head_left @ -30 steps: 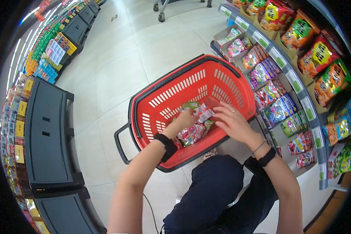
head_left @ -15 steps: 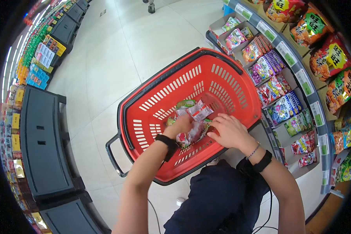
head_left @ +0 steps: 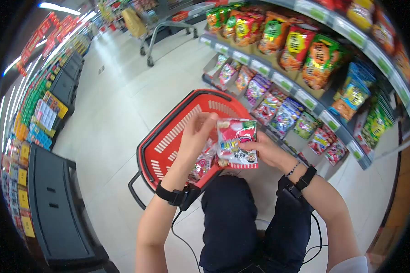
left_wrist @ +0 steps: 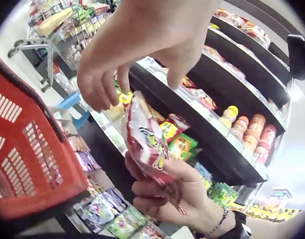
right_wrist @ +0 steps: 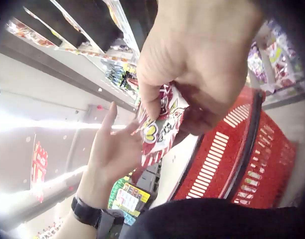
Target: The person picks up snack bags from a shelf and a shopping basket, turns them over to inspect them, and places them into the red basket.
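Observation:
In the head view my right hand (head_left: 272, 152) holds a small red and white candy bag (head_left: 236, 140), thumb across its front and fingers behind. The bag hangs upright over the near right rim of the red shopping basket (head_left: 149, 151). My left hand (head_left: 197, 132) is raised at the bag's left side, fingers loosely bent. In the left wrist view a gap shows between these fingers (left_wrist: 95, 92) and the bag's top edge. More shiny candy bags (head_left: 202, 164) lie in the basket, partly hidden by my left forearm.
To the right stands a shelf with large snack bags (head_left: 321, 61) above boxed rows of small candy packs (head_left: 284, 116). Dark grey cabinets (head_left: 54, 200) line the left side. A wheeled cart (head_left: 161, 34) is on the floor ahead. Cables trail beside my legs.
Both hands have come up from inside the basket. The right one now holds a red and white candy bag before me; the left has released the basket's contents. The view has tilted upward.

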Action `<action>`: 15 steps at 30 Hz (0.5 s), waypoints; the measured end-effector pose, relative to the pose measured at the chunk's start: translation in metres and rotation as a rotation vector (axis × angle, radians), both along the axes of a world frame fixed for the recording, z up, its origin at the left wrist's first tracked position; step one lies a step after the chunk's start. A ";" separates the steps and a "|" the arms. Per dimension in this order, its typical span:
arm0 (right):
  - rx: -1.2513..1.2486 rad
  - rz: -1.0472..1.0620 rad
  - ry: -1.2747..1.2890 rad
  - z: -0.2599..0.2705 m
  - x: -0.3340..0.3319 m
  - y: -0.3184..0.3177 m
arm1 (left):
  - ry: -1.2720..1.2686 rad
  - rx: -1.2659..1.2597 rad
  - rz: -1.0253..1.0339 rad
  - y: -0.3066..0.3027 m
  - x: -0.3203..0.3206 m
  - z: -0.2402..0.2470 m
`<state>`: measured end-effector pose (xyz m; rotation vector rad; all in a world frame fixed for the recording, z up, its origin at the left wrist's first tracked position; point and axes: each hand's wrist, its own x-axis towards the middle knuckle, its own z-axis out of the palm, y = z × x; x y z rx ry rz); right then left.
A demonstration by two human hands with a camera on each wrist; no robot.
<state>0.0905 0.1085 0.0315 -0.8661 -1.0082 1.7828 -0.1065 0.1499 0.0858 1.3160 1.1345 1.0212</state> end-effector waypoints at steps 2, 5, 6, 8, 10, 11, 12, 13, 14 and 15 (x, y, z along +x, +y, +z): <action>0.015 0.046 -0.076 0.017 0.024 -0.020 | 0.074 0.082 -0.185 -0.017 0.024 0.008; 0.051 0.090 -0.213 0.032 0.056 -0.046 | 0.157 0.013 -0.479 -0.035 0.056 0.026; 0.139 -0.018 -0.330 0.035 0.069 -0.054 | 0.113 -0.018 -0.436 -0.040 0.068 0.026; 0.165 -0.237 -0.503 0.047 0.095 -0.069 | 0.041 -0.091 -0.408 -0.040 0.087 0.011; 0.115 -0.388 -0.327 0.012 0.137 -0.068 | -0.029 -0.227 -0.442 -0.050 0.107 0.002; 0.067 -0.511 -0.143 -0.003 0.154 -0.071 | -0.095 -0.374 -0.447 -0.055 0.118 -0.004; -0.022 -0.484 0.027 0.002 0.163 -0.083 | -0.103 -0.413 -0.449 -0.061 0.130 -0.012; -0.028 -0.513 0.030 0.000 0.168 -0.094 | -0.094 -0.421 -0.477 -0.065 0.142 -0.027; -0.103 -0.520 0.091 -0.005 0.169 -0.107 | -0.199 -0.439 -0.436 -0.069 0.154 -0.046; -0.180 -0.524 0.154 -0.012 0.169 -0.118 | -0.302 -0.462 -0.390 -0.073 0.165 -0.060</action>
